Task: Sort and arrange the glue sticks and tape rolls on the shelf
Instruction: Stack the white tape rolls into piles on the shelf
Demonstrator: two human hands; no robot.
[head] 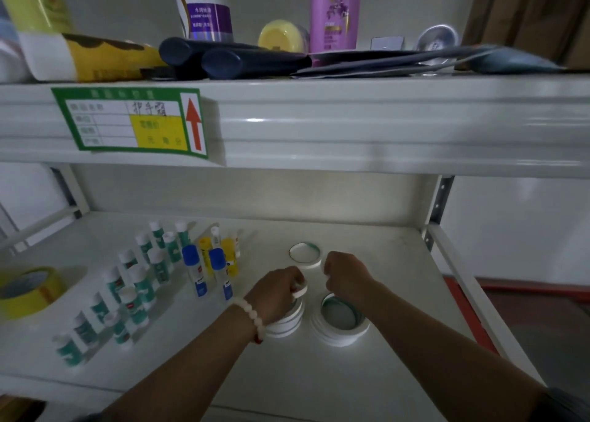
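The left hand [276, 294] gripped a tape roll [300, 290] over the stack [284, 324], likely grouping rolls apart from the glue sticks [143, 281]; the right hand [346, 273] had its fingers curled, contents unclear.

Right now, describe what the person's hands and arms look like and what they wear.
The left hand and right hand are bare, with no gloves, and the forearms are uncovered. The left wrist wears a bracelet of pale round beads with a small red piece. A dark sleeve edge shows near the right elbow, at the picture's lower corner.
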